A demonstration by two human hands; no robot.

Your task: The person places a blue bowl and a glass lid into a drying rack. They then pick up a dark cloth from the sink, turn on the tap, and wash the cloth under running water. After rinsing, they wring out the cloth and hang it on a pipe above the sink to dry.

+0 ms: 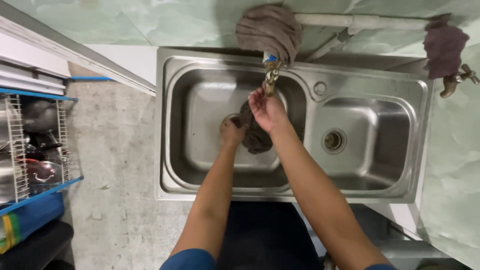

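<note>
1. Dark brown rag (256,137) hung in the left basin of the steel sink (360,187), w/ its long axis running far-to-near and the bunched lower end pointing near, toward the person.
2. Left hand (232,132) had its fingers clenched on the rag's left side, low in the basin.
3. Right hand (267,109) was raised just under the brass tap (271,77), fingers grasping the rag's upper end; fingertips touched or nearly touched the spout, can't tell which.
4. Counts: 2 basins, big one left, smaller one right w/ a round drain (334,141); 2 taps, the second tap (457,80) at far right on the wall.
5. Cloths: 3 total, i.e. the held rag, a grey-brown cloth (270,30) draped over the first tap, and a purple cloth (444,46) hanging on the pipe at far right.
6. Wire dish rack (37,145) w/ blue frame stood at left, well apart from the sink, holding metal pots.
</note>
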